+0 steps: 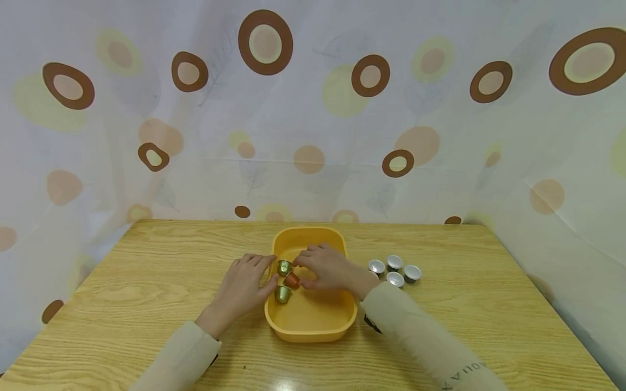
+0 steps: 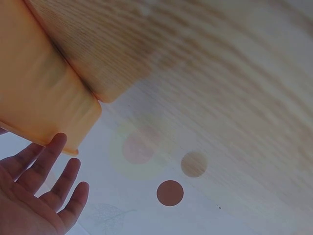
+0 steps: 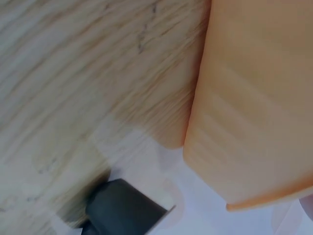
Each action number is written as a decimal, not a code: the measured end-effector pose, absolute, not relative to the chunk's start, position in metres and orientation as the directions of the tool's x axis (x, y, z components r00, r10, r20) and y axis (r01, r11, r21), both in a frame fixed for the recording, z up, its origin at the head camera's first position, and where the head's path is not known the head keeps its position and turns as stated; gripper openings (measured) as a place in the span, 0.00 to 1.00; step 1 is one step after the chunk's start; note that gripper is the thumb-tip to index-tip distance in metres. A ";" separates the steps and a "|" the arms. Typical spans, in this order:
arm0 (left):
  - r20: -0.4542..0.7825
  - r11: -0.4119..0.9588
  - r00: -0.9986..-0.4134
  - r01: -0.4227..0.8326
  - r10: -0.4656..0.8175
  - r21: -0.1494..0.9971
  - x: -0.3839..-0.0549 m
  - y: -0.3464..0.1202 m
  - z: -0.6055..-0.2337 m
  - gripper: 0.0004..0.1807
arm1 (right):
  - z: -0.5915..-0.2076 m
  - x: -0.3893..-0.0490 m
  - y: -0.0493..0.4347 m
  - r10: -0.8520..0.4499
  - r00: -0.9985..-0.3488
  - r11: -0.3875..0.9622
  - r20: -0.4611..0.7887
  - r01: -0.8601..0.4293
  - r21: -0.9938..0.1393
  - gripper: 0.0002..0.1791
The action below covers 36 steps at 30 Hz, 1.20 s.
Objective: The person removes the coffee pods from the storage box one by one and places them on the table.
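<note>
A yellow plastic basin stands on the table with two green coffee capsules, one farther back and one nearer. An orange-brown capsule lies between them, all by the left wall. My left hand is at the left rim, thumb and fingers apart; the left wrist view shows its fingers extended beside the basin wall. Reaching over the right rim, my right hand has its fingertips close to the back green capsule and its thumb beside the orange-brown one. Exact contact there is unclear.
Right of the basin, several dark capsules with white lids stand on the wooden table, partly behind the right forearm. One dark capsule shows large in the right wrist view. A patterned cloth hangs behind the table.
</note>
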<state>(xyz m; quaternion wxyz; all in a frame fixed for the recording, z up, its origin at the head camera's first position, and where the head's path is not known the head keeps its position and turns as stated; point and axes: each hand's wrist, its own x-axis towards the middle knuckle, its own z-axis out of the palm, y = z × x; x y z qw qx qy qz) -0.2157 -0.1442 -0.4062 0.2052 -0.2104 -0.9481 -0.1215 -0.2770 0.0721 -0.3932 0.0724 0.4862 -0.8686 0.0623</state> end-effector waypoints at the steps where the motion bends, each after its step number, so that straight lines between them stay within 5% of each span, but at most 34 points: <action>1: 0.440 0.881 -0.827 0.449 0.349 0.145 -0.216 -0.144 -0.406 0.21 | -0.393 -0.277 0.071 -0.837 -0.517 0.519 0.182 -0.854 -0.039 0.19; 36: 0.439 0.877 -0.829 0.452 0.347 0.160 -0.215 -0.143 -0.406 0.20 | -0.403 -0.270 0.055 -0.848 -0.511 0.523 0.142 -0.850 0.063 0.11</action>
